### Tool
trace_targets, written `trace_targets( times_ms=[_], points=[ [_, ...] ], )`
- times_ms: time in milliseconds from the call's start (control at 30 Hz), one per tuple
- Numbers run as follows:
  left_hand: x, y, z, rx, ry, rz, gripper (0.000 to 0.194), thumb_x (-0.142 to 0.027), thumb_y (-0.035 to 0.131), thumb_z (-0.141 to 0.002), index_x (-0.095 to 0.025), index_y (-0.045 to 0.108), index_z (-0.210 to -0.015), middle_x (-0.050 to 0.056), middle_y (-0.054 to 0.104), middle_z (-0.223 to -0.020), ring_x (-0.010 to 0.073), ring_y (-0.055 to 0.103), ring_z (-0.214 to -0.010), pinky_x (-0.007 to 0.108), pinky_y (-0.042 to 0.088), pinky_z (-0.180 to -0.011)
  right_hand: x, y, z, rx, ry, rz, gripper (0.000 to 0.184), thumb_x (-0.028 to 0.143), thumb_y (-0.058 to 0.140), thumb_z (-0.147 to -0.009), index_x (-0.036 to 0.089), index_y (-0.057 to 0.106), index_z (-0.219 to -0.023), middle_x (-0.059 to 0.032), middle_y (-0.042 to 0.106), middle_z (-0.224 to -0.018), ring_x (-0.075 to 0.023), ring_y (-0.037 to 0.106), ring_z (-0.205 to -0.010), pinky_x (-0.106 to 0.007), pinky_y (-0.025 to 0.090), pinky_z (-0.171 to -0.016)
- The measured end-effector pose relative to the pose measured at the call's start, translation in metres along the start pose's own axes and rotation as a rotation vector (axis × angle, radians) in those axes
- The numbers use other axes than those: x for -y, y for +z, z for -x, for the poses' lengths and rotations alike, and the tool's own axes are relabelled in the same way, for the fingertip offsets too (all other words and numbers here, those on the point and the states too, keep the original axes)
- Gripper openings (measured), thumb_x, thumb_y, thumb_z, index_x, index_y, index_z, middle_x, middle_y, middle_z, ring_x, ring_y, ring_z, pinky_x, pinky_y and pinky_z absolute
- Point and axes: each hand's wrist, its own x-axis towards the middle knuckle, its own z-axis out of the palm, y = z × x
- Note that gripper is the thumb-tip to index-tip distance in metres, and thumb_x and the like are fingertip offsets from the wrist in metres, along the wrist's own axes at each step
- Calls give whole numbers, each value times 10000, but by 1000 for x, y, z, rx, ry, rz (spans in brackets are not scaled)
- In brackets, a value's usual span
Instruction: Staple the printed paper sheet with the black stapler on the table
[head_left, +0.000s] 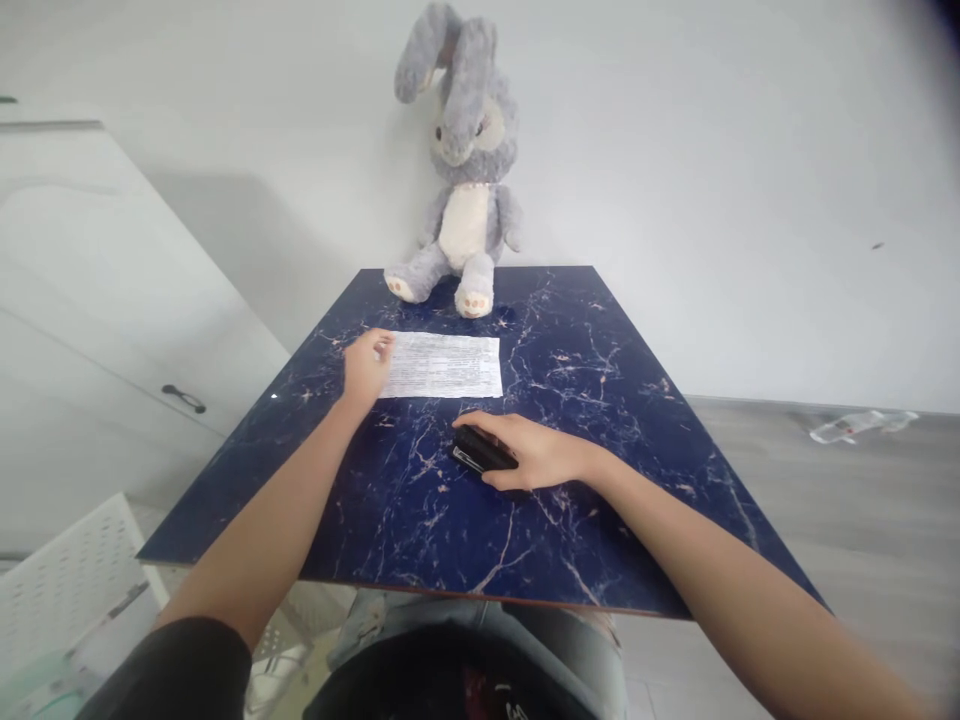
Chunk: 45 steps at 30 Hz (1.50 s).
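A printed sheet of paper [446, 366] lies on the blue table, its left edge at my left hand [366, 368]. The fingers of that hand are curled and pinch the paper's upper left corner. Nearer to me, my right hand [536, 450] is wrapped round a black stapler [484, 450], thumb on the near side and fingers on the far side. The stapler rests on or just above the tabletop, its front end pointing left. My palm hides its rear end.
The dark blue marbled table [600, 400] reaches back to a white wall. A grey plush rabbit [465, 220] sits at its far edge. To the left are a white cabinet [97, 330] and a white perforated rack [75, 570]. A clear plastic item [855, 427] lies on the floor at right.
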Motion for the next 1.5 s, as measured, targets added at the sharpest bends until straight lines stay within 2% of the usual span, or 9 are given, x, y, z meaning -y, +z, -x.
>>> trace_targets(
  times_ms=[200,400,533,767,933,1067,1200,1367,1500],
  points=[
    [-40,25,17,316,267,165,209,-256,562,-903,-199,722,-1024,49,738,-1023,206,645,-894,355,501,-913,-8,-6,1,0,-5,-49,668,173,657,-817,236,477,-1457,-61,670,-1206,-214,637,-1007,-383,499,-924],
    [-39,33,17,392,341,103,278,-219,518,-937,-216,749,-1090,71,708,-1041,241,613,-1003,422,461,-990,-14,-12,1,-93,86,-150,577,205,634,-873,241,504,-1434,-65,622,-1340,-238,622,-1131,-428,479,-1001],
    [-43,29,19,459,396,5,324,-158,481,-944,-213,771,-1078,96,647,-984,243,592,-997,382,485,-916,-19,-16,1,-204,130,-136,507,247,647,-881,221,552,-1379,-71,633,-1318,-254,618,-1140,-448,458,-1024],
    [-79,10,41,600,575,2,242,-258,526,-972,-195,756,-933,60,611,-866,197,604,-809,312,460,-728,-38,-22,2,-461,201,-144,471,272,684,-837,216,602,-1297,-65,665,-1210,-265,619,-1082,-436,455,-999],
    [-96,11,57,649,622,117,215,-284,565,-951,-204,765,-947,50,656,-865,176,619,-749,301,464,-708,-41,-24,4,-568,239,-236,457,268,669,-830,231,610,-1281,-50,665,-1192,-259,605,-1092,-421,443,-996],
    [-94,16,54,505,449,287,169,-273,613,-928,-207,769,-918,34,684,-818,161,623,-732,288,483,-719,-38,-27,6,-456,217,-251,445,263,685,-823,215,624,-1261,-54,664,-1175,-256,611,-1060,-410,460,-963],
    [-84,21,46,283,176,513,130,-302,681,-880,-191,745,-860,33,721,-839,157,644,-733,279,519,-702,-33,-26,7,-199,132,-249,474,266,697,-837,202,608,-1298,-70,656,-1227,-251,621,-1072,-410,477,-959],
    [-79,27,46,316,89,633,134,-209,690,-831,-181,732,-955,40,738,-907,160,689,-797,284,567,-759,-22,-16,4,78,57,-161,511,233,695,-841,235,592,-1342,-58,690,-1197,-224,649,-1032,-392,508,-937],
    [-85,29,49,352,133,613,184,-159,674,-817,-189,728,-990,43,742,-992,163,697,-867,284,572,-794,-12,-11,2,131,21,-112,545,191,704,-813,250,600,-1345,-48,698,-1210,-221,649,-1060,-390,496,-980]
  ],
)
